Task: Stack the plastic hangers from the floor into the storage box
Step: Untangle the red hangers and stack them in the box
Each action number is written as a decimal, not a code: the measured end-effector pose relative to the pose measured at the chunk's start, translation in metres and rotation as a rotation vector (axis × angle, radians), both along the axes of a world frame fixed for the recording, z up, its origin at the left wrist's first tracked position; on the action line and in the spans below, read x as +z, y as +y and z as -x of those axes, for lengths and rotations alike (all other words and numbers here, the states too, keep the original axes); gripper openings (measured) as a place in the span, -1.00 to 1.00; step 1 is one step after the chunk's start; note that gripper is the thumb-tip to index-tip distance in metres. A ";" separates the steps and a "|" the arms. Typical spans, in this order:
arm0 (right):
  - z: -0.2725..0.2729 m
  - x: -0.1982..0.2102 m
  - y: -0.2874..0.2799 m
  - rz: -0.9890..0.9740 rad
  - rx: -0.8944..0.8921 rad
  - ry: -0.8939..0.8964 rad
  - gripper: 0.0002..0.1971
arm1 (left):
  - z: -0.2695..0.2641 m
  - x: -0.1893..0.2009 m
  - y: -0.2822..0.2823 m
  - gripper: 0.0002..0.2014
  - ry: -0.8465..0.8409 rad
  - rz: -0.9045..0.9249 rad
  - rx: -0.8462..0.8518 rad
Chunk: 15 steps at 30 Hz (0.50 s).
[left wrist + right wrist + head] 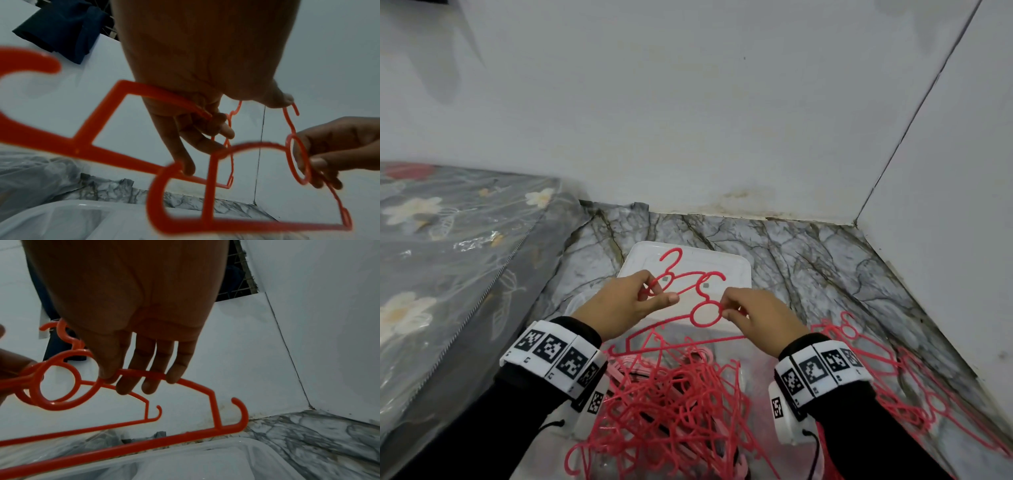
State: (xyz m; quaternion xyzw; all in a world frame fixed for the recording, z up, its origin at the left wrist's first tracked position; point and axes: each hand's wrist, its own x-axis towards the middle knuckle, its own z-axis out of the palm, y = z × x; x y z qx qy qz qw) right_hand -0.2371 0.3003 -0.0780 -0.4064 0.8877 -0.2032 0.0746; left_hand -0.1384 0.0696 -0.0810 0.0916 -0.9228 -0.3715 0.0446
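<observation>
Two red hangers are up off the floor between my hands. My left hand pinches one hanger at its ring; my right hand pinches the ring of the second hanger. Both hover over the white lid, beyond the tangled pile in the clear storage box. I judge I'm aligning them; next they need laying flat together, hooks matched.

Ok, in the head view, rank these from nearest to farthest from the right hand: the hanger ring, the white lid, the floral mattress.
1. hanger ring: pinched by the right hand, at its fingertips.
2. white lid: just beyond the hand, on the marble floor.
3. floral mattress: far off on the left side.
</observation>
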 end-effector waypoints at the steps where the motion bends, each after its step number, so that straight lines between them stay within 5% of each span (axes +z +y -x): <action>1: 0.001 0.001 0.000 0.037 -0.004 -0.013 -0.92 | 0.000 0.000 0.003 -0.48 -0.014 0.000 -0.033; 8: -0.007 0.003 -0.013 0.138 0.044 0.034 -0.91 | 0.004 0.001 0.029 -0.64 0.013 -0.104 -0.173; 15: -0.004 0.004 -0.005 0.084 -0.010 0.007 -0.85 | 0.004 0.003 0.016 -0.70 0.124 0.093 0.002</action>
